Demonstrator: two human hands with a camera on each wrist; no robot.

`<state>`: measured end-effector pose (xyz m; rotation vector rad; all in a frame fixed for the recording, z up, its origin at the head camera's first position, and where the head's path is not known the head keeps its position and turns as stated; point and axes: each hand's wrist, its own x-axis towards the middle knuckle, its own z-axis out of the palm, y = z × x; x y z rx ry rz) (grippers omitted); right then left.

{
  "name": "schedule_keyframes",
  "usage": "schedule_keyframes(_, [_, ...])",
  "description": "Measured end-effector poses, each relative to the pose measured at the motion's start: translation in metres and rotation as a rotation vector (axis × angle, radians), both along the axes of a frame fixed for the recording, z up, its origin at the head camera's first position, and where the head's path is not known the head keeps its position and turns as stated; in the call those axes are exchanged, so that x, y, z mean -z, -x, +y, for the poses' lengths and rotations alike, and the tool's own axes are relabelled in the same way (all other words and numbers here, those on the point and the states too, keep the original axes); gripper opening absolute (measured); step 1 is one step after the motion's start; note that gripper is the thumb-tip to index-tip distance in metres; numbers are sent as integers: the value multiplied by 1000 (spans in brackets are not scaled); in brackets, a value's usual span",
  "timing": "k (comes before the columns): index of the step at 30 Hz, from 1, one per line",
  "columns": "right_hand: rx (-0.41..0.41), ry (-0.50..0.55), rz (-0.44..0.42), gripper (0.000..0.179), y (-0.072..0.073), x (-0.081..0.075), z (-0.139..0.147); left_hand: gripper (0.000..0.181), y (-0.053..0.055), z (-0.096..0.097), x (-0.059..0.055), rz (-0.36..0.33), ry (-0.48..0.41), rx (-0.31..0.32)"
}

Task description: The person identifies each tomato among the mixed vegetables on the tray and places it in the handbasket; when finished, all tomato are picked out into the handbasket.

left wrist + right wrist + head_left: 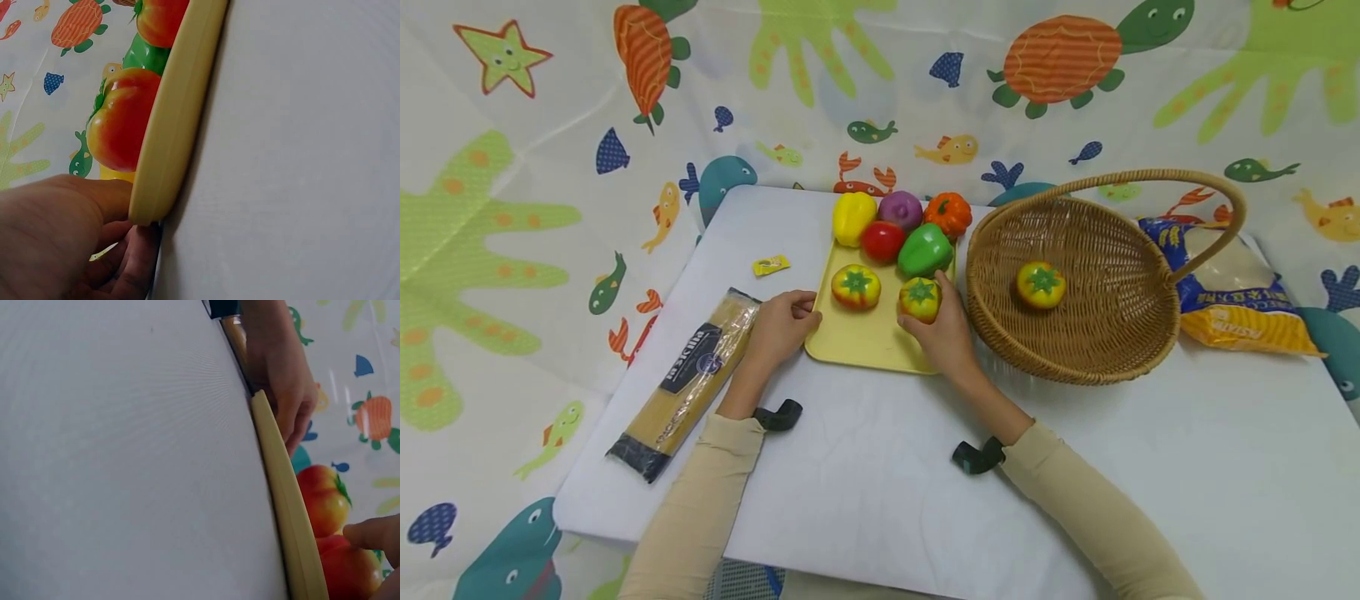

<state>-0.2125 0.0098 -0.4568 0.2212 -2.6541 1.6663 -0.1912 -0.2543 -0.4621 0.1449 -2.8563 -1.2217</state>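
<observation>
A yellow tray (872,354) lies on the white table. My left hand (783,325) pinches its left rim, thumb on top and fingers curled at the outer edge, as the left wrist view shows. Toward the tray's right side my right hand (946,329) grips a red-and-yellow tomato (919,298) with thumb and fingers around it. A second such tomato (856,287) sits to its left. Behind them are a green bell pepper (926,252), a red tomato (883,241), a yellow bell pepper (854,219), a purple onion-like vegetable (901,210) and an orange pumpkin (948,215).
Right of the tray stands a wicker basket (1105,292) with a high handle and one red-and-yellow tomato (1041,285) inside. Beyond it lies a blue-and-yellow bag (1243,308). At left are a spaghetti pack (692,379) and a small yellow packet (771,265).
</observation>
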Motion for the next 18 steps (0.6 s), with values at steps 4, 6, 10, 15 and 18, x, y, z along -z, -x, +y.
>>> schedule_keyframes(4, [-2, -15, 5, 87, 2, 2, 1, 40, 1, 0, 1, -3, 2, -5])
schedule_keyframes(6, [-1, -17, 7, 87, 3, 1, 1, 41, 1, -1, 0, 1, 2, -9])
schedule_keyframes(10, [-2, -20, 4, 86, 2, -1, 0, 41, 1, -2, 1, 7, -1, -11])
schedule_keyframes(15, [-30, 1, 9, 82, -4, -5, -1, 41, 1, -2, 4, 2, -2, -9])
schedule_keyframes(18, [-63, 31, 15, 82, -10, -11, -2, 41, 1, -2, 5, 5, 1, -6])
